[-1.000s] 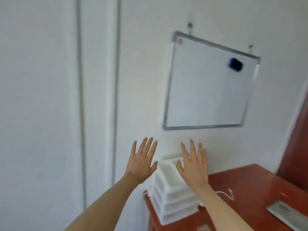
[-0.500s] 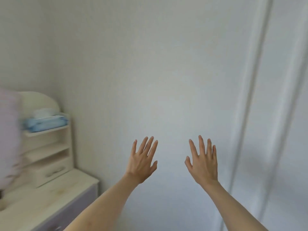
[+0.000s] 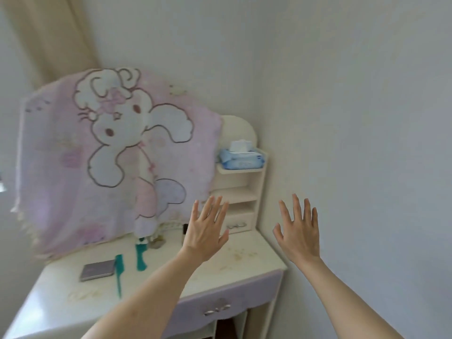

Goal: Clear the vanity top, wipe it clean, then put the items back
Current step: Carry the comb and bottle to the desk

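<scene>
The cream vanity top (image 3: 234, 263) shows yellowish stains. On it lie a grey flat case (image 3: 98, 270), a teal comb (image 3: 119, 272) and a teal brush (image 3: 141, 256), with small items behind them by the cloth. My left hand (image 3: 205, 231) is raised over the top's middle, fingers spread and empty. My right hand (image 3: 298, 231) is held up to the right, in front of the wall, also spread and empty. Neither hand touches anything.
A pink cartoon-rabbit blanket (image 3: 110, 155) drapes over the vanity's back. A small shelf unit (image 3: 241, 192) at the right carries a blue wet-wipes pack (image 3: 241, 159) and has a little drawer. A lilac drawer front (image 3: 220, 307) is below. A beige curtain (image 3: 49, 37) hangs at left.
The view has swung left from a whiteboard and red desk, past a bare wall, onto the vanity. Both hands stay raised and spread in front of me.
</scene>
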Tool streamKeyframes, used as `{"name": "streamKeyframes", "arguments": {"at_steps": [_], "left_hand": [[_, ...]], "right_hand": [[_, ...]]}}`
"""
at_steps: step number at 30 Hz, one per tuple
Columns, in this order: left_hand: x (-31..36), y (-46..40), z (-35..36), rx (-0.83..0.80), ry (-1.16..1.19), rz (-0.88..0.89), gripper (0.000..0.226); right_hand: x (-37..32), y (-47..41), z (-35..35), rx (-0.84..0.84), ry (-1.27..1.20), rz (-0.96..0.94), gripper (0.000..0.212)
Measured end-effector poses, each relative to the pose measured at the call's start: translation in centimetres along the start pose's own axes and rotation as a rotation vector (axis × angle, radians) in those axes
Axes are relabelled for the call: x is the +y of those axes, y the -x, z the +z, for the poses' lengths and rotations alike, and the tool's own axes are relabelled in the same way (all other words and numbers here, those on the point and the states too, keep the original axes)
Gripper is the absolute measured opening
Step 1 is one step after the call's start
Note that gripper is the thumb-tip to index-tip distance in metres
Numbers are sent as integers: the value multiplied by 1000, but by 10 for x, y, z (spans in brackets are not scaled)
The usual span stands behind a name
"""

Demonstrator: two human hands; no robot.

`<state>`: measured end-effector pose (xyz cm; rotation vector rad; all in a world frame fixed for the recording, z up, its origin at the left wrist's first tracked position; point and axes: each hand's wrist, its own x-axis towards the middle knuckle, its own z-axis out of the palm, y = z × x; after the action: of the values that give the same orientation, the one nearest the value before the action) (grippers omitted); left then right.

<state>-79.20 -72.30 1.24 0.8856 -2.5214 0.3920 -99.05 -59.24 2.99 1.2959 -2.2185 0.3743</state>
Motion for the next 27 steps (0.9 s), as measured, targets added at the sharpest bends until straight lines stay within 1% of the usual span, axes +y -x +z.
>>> {"name": "streamKeyframes", "arguments": {"at_steps": [3, 7, 10, 14, 19, 23, 25, 27], "left_hand": [[-40, -6, 26, -36, -58, -130, 67], [-84, 6, 62, -91, -70, -303, 66], [-110, 27, 90, -155, -65, -426, 67], [-138, 58, 128, -203, -62, -560, 66], [-174, 92, 174, -313, -33, -661, 67], [-205, 113, 224, -465, 33, -690, 63], [-215, 119, 247, -567, 76, -713, 68], [-224, 125, 268, -630, 95, -712, 64]], "right_hand": [[-37, -46, 46, -35, -84, -94, 56], [-93, -84, 101, -86, -213, -228, 55], [-138, -93, 142, -130, -281, -334, 55], [-195, -88, 194, -247, -341, -434, 56], [-244, -73, 255, -370, -365, -497, 56], [-274, -56, 308, -474, -358, -579, 50], [-291, -45, 333, -552, -368, -640, 48], [-311, -37, 354, -650, -393, -696, 51]]}}
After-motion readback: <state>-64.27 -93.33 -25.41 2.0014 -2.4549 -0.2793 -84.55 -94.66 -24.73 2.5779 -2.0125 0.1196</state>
